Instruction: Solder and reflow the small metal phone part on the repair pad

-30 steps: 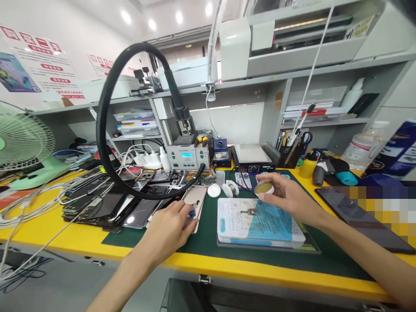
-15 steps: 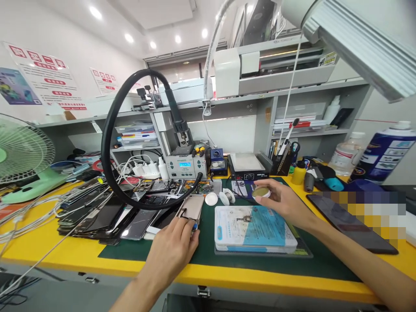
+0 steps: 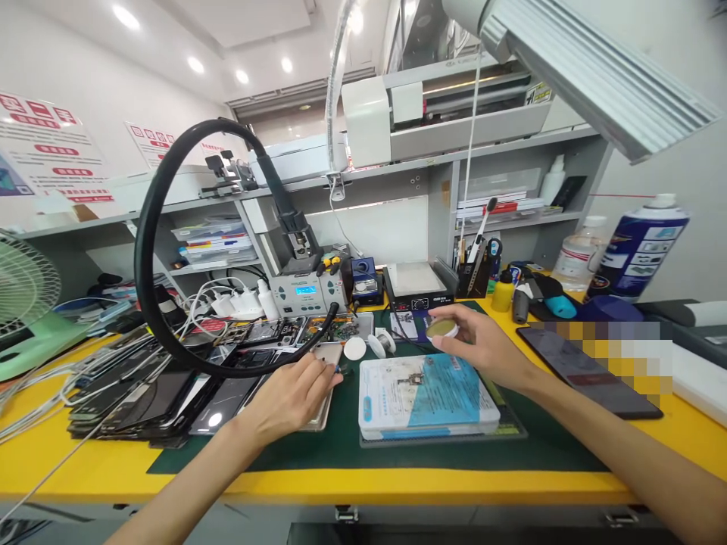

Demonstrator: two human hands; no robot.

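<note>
The right hand grips a small round tin above the green mat, beside the blue-white board; the left hand pinches a small blue-tipped tool over a gold phone; work on the phone looks barely begun.

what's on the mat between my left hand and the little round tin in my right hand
In the head view, a white round lid and a solder spool lie between left hand and tin.

The left hand covers most of the gold phone beneath it, and whatever small blue-tipped tool it pinches is too tiny to name. A pixelated patch masks part of the bench (right side). The green fan is cut by the left edge.
</note>
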